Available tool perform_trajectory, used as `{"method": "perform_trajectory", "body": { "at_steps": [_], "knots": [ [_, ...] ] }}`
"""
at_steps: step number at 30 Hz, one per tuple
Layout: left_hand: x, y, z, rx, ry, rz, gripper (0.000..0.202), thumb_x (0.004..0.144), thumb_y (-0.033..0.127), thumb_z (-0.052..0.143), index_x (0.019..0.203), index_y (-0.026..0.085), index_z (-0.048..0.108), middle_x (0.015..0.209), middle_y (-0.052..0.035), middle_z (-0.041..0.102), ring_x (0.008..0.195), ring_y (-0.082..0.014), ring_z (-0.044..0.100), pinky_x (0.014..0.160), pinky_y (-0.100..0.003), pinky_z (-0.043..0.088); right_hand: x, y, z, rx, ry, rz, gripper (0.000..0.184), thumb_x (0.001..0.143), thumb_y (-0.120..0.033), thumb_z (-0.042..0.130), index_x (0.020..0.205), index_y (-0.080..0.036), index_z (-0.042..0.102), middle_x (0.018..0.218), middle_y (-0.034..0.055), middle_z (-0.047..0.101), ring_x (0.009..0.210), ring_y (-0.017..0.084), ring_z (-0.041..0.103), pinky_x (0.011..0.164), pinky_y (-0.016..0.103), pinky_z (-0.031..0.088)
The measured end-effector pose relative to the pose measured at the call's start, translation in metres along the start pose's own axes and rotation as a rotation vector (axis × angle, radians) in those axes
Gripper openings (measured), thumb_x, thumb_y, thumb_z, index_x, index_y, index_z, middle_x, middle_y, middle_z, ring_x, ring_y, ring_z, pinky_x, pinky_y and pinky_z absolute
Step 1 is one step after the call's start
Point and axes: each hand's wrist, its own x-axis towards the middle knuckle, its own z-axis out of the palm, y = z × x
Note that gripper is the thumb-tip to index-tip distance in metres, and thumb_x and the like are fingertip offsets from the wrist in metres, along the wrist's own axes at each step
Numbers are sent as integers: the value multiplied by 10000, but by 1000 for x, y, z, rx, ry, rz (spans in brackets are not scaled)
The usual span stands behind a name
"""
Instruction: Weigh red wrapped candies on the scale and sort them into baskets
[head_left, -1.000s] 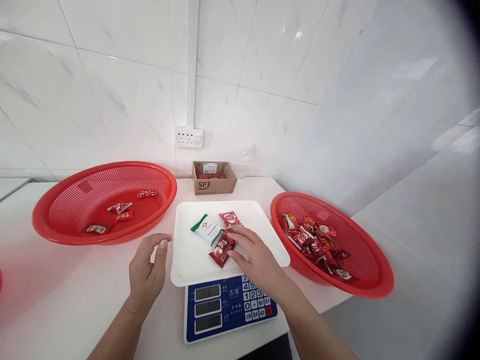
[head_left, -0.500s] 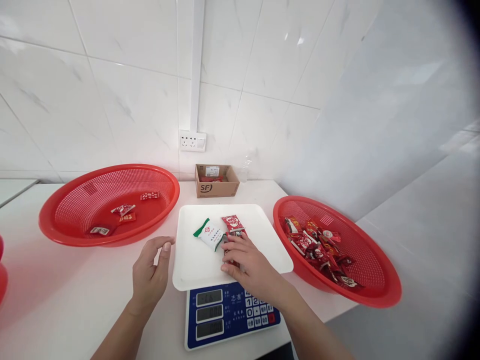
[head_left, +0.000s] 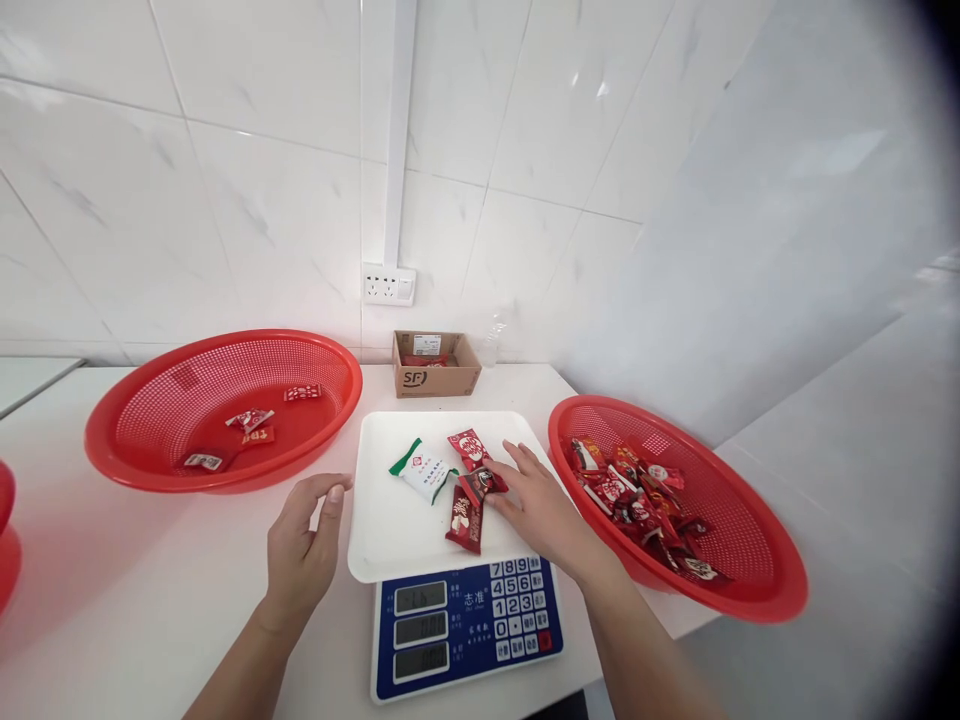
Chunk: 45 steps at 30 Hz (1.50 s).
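Note:
A white weighing tray (head_left: 405,540) holds a white snack packet with green ends (head_left: 424,471) and several red snack packets. Of the red ones, the top packet (head_left: 468,446) lies beside a darker packet (head_left: 478,486), and another red packet (head_left: 464,522) lies nearer me. My right hand (head_left: 544,510) reaches over the tray's right side, fingers spread, with thumb and fingertips at the right end of the darker packet. Off the tray's left edge hovers my left hand (head_left: 304,545), loosely curled, thumb apart from the fingers and nothing in it.
The blue scale panel (head_left: 469,630) sits under the tray's front. A red basket (head_left: 109,460) with a few packets stands left; another red basket (head_left: 784,560) with many packets stands right. Behind are a cardboard box (head_left: 450,382) and a wall socket (head_left: 388,285).
My right hand has drawn back to the right, uncovering the red packets on the tray. My left hand stays in nearly the same place.

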Motion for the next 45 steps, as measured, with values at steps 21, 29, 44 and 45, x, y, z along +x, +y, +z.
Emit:
{"method": "perform_trajectory", "body": {
  "at_steps": [21,29,44,45],
  "knots": [
    [1,3,1,2,-4,-13,230,885,321,431,885,182,613,847,-49,670,818,-171,628,704,-272,518,-11,-21,-14,26,-139,-85,667,804,-544,512,1404,-363,285,1544,-18,54,1401,239,-39,1113,452,118],
    [1,2,-1,7,0,-23,235,881,336,431,884,190,615,849,-51,675,823,-182,637,702,-289,525,5,-32,-4,47,-193,-168,582,890,-538,330,1416,-294,291,1537,37,118,1403,236,36,1111,456,119],
    [1,3,-2,-5,3,-19,224,883,324,432,885,187,610,847,-49,671,819,-175,632,712,-286,522,6,-33,-4,45,-152,-187,588,879,-591,297,1403,-326,312,1538,7,102,1402,252,12,1101,509,96],
    [1,3,-2,-2,2,-18,226,883,326,432,885,188,611,846,-50,672,819,-176,633,710,-287,523,6,-29,-5,51,-140,-174,602,875,-597,299,1411,-324,292,1539,11,98,1402,249,16,1101,502,109]
  ]
}}
